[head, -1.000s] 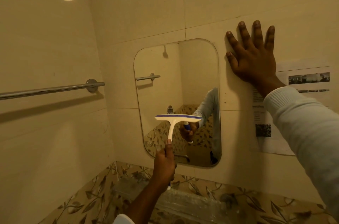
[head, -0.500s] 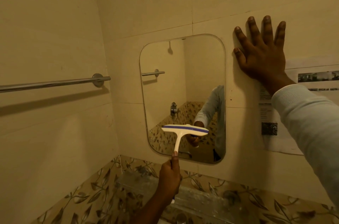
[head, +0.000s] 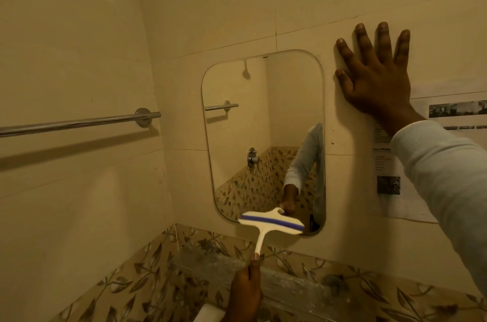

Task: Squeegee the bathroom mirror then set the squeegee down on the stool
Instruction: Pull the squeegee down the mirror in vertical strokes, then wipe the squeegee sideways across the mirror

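Note:
A rounded rectangular mirror [head: 263,121] hangs on the cream tiled wall. My left hand [head: 246,292] grips the handle of a white squeegee [head: 271,224] with a blue strip along its blade. The blade lies tilted across the mirror's bottom edge, lower right part. My right hand [head: 376,79] is pressed flat on the wall just right of the mirror, fingers spread. The mirror reflects my arm and the squeegee hand. No stool is in view.
A chrome towel bar [head: 79,122] runs along the left wall. A paper notice [head: 400,163] with a QR code is stuck right of the mirror. Below the mirror runs a glass shelf [head: 210,258] against leaf-patterned tiles [head: 147,282].
The squeegee has slid down the mirror from its middle to the bottom edge, my left hand lowering with it. My right hand has stayed flat on the wall.

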`<move>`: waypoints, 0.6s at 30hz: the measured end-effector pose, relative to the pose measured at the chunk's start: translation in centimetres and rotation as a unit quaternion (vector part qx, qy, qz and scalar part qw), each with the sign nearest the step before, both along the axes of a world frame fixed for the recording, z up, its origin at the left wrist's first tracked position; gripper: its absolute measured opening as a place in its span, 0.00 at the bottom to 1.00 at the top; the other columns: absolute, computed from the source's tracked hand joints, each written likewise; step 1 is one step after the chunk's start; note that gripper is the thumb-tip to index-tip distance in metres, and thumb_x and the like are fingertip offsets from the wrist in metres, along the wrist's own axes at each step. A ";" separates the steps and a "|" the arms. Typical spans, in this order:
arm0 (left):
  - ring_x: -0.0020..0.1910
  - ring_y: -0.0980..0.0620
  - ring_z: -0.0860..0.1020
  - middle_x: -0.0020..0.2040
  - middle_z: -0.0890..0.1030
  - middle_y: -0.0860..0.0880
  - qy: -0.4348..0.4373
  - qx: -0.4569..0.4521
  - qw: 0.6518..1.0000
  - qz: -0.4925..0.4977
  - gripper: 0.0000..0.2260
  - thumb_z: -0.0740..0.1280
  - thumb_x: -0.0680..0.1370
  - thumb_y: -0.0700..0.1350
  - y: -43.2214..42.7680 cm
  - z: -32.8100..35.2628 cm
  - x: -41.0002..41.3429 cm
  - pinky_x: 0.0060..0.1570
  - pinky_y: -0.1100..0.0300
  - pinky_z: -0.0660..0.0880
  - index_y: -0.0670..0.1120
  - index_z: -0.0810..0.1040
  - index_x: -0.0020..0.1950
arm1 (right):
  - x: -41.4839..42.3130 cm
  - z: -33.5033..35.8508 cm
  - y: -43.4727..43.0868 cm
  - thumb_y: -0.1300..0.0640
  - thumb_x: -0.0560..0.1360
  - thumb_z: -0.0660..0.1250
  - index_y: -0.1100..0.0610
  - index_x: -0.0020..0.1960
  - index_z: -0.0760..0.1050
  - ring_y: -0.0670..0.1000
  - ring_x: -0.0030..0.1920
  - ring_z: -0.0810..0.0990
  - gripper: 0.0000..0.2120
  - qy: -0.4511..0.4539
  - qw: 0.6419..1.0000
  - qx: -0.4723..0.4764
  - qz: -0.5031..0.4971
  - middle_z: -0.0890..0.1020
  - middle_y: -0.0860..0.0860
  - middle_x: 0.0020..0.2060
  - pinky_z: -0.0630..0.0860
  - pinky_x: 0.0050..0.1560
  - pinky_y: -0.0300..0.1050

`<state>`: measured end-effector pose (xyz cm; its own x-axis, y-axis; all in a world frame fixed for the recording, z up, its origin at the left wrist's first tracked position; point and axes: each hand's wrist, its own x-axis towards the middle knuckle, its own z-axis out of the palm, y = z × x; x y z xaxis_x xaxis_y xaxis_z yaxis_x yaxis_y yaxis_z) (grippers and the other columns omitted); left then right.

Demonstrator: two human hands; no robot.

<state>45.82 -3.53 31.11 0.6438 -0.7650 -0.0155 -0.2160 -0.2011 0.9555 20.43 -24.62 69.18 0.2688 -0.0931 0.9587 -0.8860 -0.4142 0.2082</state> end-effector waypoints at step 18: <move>0.39 0.70 0.74 0.38 0.76 0.69 -0.005 -0.072 0.993 -0.090 0.20 0.54 0.86 0.55 6.0 -0.2 -1.7 0.46 0.72 0.73 0.42 0.78 0.60 | -0.8 -0.1 0.3 0.30 0.84 0.45 0.44 0.88 0.48 0.64 0.86 0.43 0.36 0.005 0.998 0.034 0.052 0.49 0.54 0.87 0.41 0.80 0.76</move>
